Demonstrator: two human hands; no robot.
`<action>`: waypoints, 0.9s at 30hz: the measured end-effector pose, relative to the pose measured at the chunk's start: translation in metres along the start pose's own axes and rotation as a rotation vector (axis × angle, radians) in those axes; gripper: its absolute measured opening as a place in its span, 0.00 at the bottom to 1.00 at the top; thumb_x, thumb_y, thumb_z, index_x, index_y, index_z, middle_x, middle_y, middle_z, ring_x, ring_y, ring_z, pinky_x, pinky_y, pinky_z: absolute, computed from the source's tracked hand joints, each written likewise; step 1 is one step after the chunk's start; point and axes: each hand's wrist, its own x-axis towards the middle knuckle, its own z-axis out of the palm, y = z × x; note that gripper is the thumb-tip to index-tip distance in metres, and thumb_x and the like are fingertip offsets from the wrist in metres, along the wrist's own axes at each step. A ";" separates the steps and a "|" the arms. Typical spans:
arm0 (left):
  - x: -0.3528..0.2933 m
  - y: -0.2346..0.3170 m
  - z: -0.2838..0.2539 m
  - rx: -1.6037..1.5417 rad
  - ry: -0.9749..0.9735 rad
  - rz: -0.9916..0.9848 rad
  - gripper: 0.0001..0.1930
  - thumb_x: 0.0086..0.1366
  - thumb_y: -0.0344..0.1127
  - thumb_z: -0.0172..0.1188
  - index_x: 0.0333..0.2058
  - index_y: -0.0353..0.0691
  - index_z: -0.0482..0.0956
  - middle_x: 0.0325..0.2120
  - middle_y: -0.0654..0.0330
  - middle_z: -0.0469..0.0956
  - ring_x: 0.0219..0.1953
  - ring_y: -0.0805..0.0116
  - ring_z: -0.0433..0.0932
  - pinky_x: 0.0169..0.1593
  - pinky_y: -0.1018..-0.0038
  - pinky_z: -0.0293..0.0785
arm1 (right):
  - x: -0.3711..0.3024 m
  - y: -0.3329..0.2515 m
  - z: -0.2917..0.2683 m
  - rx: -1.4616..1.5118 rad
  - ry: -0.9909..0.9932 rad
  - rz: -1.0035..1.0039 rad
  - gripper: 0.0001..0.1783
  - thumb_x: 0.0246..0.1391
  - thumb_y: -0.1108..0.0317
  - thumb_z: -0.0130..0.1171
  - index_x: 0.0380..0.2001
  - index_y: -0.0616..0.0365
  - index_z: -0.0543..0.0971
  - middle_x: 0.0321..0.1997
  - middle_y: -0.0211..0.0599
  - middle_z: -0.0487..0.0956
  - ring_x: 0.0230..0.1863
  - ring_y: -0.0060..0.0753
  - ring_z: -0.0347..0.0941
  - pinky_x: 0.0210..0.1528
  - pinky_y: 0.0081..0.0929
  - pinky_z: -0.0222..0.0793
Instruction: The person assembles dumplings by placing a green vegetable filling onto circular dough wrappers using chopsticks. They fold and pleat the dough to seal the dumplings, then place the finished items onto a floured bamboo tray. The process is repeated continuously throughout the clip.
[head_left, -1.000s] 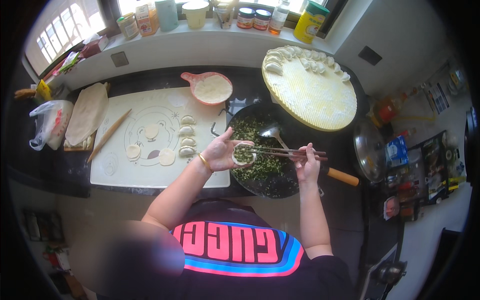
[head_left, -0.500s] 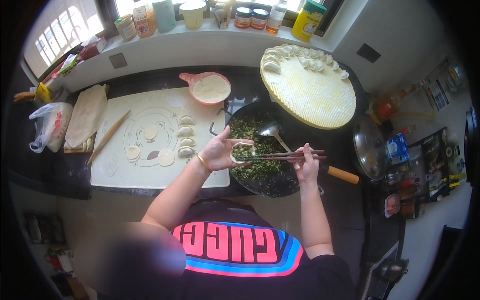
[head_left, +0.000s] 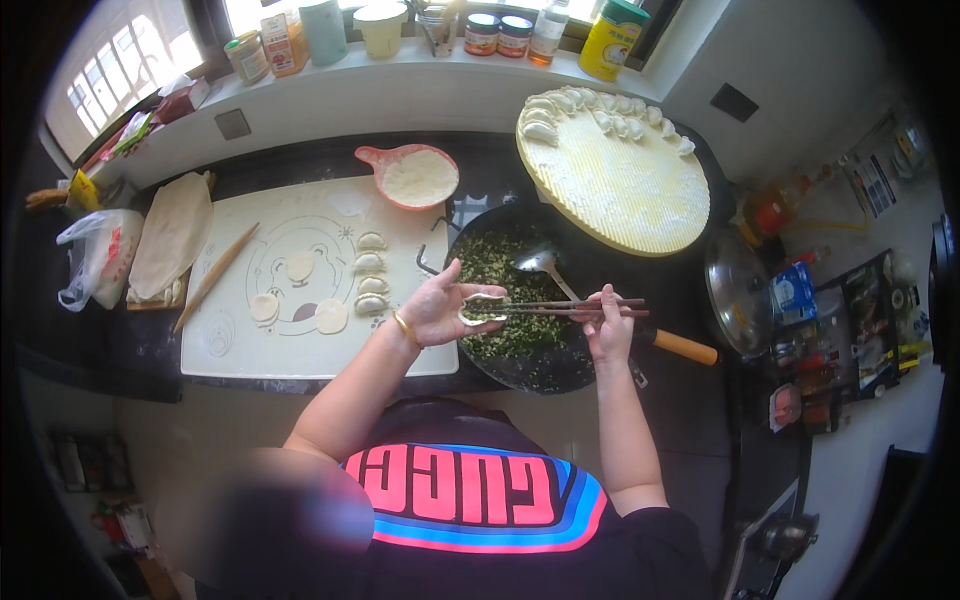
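- The dumpling wrapper [head_left: 474,321] is sitting on the fingers of the left hand [head_left: 432,310], above the left side of the wok [head_left: 560,373] of chopped green filling [head_left: 510,340].
- It is probably behaving as light, soft, slightly stretchy dough, easily torn; its pale rim is offering the best hold, with fingers supporting underneath.
- The left hand is lying palm-up, thumb standing apart from the fingers, cradling rather than clamping.
- The right hand [head_left: 608,325] is pinching wooden chopsticks [head_left: 565,306] near their thick ends, holding them nearly level, tips pointing into the wrapper.
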 end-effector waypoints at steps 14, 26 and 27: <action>0.003 0.005 -0.039 -0.051 0.033 0.155 0.34 0.66 0.56 0.32 0.51 0.25 0.62 0.48 0.47 0.68 0.51 0.56 0.67 0.54 0.61 0.65 | -0.054 0.016 0.031 -1.365 -0.744 -0.982 0.06 0.43 0.73 0.54 0.28 0.61 0.75 0.34 0.40 0.76 0.37 0.35 0.75 0.37 0.27 0.73; -0.005 0.000 -0.008 -0.099 -0.244 0.031 0.35 0.64 0.56 0.39 0.55 0.25 0.56 0.53 0.45 0.62 0.55 0.54 0.64 0.56 0.60 0.62 | -0.049 -0.014 0.107 -1.075 -0.554 -0.952 0.10 0.36 0.76 0.62 0.27 0.58 0.77 0.31 0.36 0.72 0.35 0.40 0.70 0.37 0.33 0.67; -0.004 0.000 -0.008 -0.105 -0.270 0.020 0.35 0.64 0.56 0.39 0.55 0.25 0.56 0.53 0.45 0.62 0.55 0.55 0.65 0.56 0.60 0.63 | -0.047 -0.014 0.109 -1.097 -0.578 -0.996 0.10 0.36 0.76 0.62 0.27 0.58 0.77 0.30 0.36 0.71 0.34 0.40 0.69 0.36 0.32 0.66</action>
